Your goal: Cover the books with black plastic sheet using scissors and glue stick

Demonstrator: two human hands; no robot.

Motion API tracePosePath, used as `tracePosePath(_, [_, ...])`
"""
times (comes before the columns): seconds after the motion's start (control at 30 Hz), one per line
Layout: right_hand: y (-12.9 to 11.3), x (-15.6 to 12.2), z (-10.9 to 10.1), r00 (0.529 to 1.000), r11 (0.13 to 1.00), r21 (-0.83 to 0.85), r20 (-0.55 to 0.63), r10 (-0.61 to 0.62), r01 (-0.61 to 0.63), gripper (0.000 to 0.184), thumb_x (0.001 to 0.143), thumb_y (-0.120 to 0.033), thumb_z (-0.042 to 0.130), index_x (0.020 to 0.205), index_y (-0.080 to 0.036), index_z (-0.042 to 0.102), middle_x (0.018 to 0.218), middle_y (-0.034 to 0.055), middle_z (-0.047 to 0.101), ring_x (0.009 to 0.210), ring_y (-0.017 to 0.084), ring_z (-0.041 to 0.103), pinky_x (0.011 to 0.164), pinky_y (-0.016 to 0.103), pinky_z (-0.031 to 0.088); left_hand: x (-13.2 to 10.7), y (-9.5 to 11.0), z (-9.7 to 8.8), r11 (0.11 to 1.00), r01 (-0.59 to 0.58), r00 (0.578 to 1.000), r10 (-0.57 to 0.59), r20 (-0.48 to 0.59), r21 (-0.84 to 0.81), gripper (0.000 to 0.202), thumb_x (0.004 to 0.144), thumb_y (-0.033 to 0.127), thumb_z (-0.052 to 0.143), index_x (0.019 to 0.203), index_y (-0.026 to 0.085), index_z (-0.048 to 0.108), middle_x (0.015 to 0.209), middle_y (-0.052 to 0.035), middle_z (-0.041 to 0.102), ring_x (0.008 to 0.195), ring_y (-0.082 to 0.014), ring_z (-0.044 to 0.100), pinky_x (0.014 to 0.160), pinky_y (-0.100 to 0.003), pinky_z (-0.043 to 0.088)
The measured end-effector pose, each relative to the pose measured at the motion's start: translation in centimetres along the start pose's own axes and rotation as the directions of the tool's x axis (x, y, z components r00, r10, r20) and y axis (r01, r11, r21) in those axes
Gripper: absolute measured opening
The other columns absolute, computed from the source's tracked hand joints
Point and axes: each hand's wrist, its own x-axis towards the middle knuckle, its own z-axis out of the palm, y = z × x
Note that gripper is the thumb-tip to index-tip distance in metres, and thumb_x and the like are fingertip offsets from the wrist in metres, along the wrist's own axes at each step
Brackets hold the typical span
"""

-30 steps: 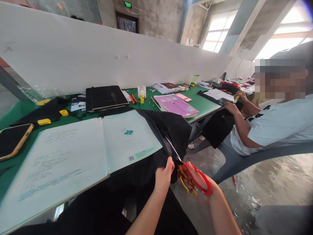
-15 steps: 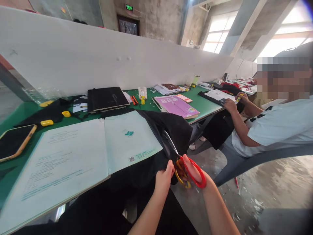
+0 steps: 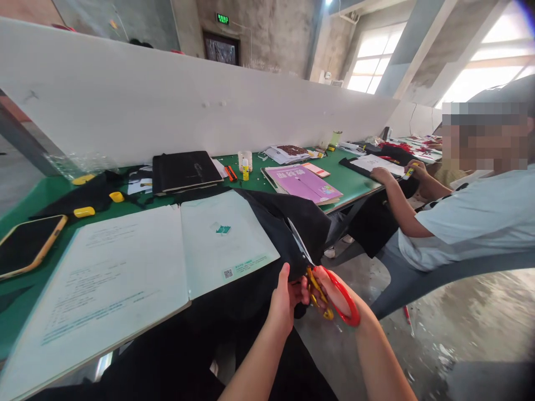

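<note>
My right hand is closed around a pair of scissors with one red and one yellow handle loop. Their blades point away from me and lie along a black cloth, whose far part hangs over the table edge. Close beside the scissors, my left hand grips the near edge of that cloth, thumb up and fingers curled by the yellow loop; its fingertips are partly hidden. An open booklet with white pages rests on part of the cloth, left of my hands. A small green-and-white scrap lies on its right page.
On the green table are a phone, a black folder, a glue stick, orange-red cutters and a purple booklet. A white partition stands behind. A person sits at right, holding a glue stick.
Both my hands and the scissors have shifted slightly right. My left hand has turned, so more of its fingers show. The neighbouring person's hand has moved left over their paper.
</note>
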Motion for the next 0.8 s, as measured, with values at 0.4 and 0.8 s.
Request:
tracePosePath(0.4, [-0.9, 0.1, 0.2, 0.999, 0.999, 0.027, 0.023, -0.027, 0.026, 0.054, 0.082, -0.069, 0.039, 0.077, -0.018, 0.057, 0.064, 0.0005, 0.054, 0.049, 0.009, 0.042, 0.045, 0.023, 0.033, 0.2, -0.1, 1.3, 0.940, -0.038, 0.965, 0.123, -0.233, 0.340, 0.054, 0.073, 0.064, 0.056, 0.047, 0.017, 0.055, 0.045, -0.0016, 0.052, 0.049, -0.0127, 0.051, 0.056, -0.024, 0.040])
tracePosePath(0.8, [-1.2, 1.7, -0.2, 0.992, 0.999, 0.009, 0.115, -0.045, 0.044, 0.064, 0.084, -0.072, 0.029, 0.065, -0.017, 0.057, 0.060, 0.0026, 0.059, 0.046, 0.010, 0.046, 0.046, 0.024, 0.037, 0.2, 0.2, 0.8, 0.902, -0.055, 0.957, 0.170, -0.235, 0.428, 0.055, 0.076, 0.063, 0.051, 0.044, 0.018, 0.051, 0.043, -0.0007, 0.047, 0.049, -0.0139, 0.049, 0.057, -0.025, 0.039])
